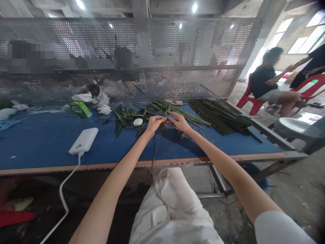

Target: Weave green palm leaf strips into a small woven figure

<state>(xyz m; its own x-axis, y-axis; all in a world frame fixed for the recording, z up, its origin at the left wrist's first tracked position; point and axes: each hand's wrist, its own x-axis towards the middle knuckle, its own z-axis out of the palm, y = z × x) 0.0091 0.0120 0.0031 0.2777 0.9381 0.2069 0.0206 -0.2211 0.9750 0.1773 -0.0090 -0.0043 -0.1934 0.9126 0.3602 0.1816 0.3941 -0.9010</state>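
Both my hands meet above the blue table [45,142], pinching a long green leaf strip [155,150] that hangs down past the table's front edge. My left hand [155,122] grips its upper part with closed fingers. My right hand [179,121] pinches the same strip from the right. Just behind the hands lies a scatter of cut green leaves [127,117], with a small white egg-shaped object [137,122] among them.
A stacked bundle of long dark leaves [220,117] lies at the right. A white power bank [84,140] with a cable lies at the left, near a green carton [81,109] and crumpled wrappers [95,96]. A perforated metal screen [162,51] backs the table. People sit on red chairs [250,101] at the right.
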